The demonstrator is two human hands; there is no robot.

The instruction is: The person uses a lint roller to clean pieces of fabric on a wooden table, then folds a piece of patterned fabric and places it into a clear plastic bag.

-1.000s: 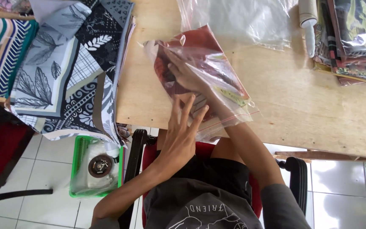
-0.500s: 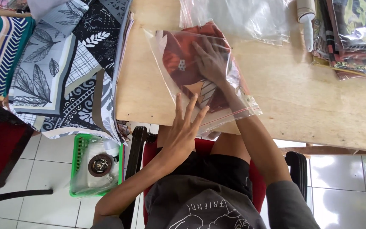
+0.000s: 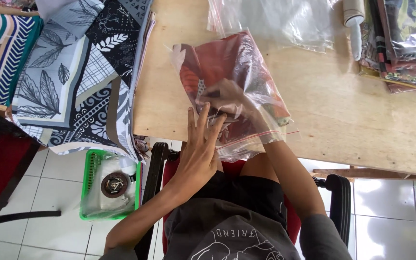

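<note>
My left hand (image 3: 199, 154) presses flat, steadying the plastic bag (image 3: 246, 96); my right hand (image 3: 227, 98), inside, seemingly grips the red cloth (image 3: 217, 67).

clear zip bag (image 3: 246, 96) holding red fabric at the table edge.

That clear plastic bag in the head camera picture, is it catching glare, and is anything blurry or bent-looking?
Head view: soft daylight, white glare streaks on the clear bag and on the empty bags behind it. Head view: the right hand inside the bag looks hazy through the plastic; the left hand is sharp. Head view: the table edge slants, a wide-lens tilt.
</note>
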